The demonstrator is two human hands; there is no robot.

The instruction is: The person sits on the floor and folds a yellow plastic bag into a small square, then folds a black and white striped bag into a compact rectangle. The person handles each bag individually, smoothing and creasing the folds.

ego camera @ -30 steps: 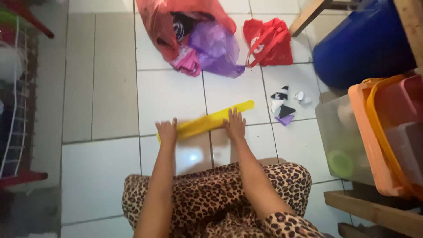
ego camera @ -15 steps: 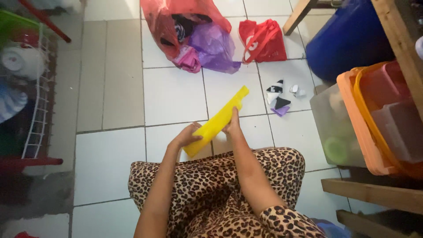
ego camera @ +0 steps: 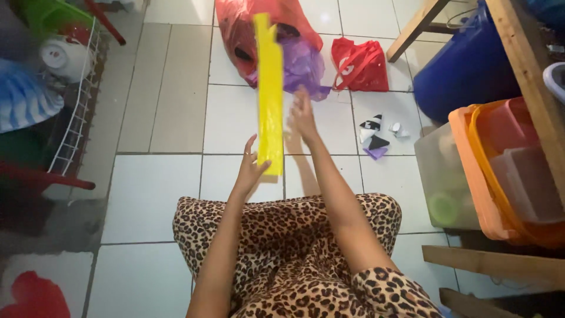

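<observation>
A person sitting on a white tile floor (ego camera: 159,182) in leopard-print trousers (ego camera: 294,253) is holding a long folded yellow strip (ego camera: 270,88) upright above the floor, its top end reaching across the red bag (ego camera: 235,29) at the far side. The left hand (ego camera: 250,168) is pinching the strip's near end, the fingers closing on its lower corner. The right hand (ego camera: 303,115) is lying just right of the strip at mid-length with the fingers spread loosely; whether it is touching the strip cannot be told. A purple bag (ego camera: 303,65) is spilling out of the red bag behind the strip. To the right of these, a smaller red tote (ego camera: 359,65) is lying flat on the tiles. Small folded pieces (ego camera: 374,138) in black, white and purple are lying on the floor near the right hand. At the far right, a blue drum (ego camera: 465,65) is standing beside a wooden frame (ego camera: 524,76), with orange tubs (ego camera: 500,176) and a clear box (ego camera: 441,176) nearer. A white wire rack (ego camera: 70,123) is standing along the left edge.
</observation>
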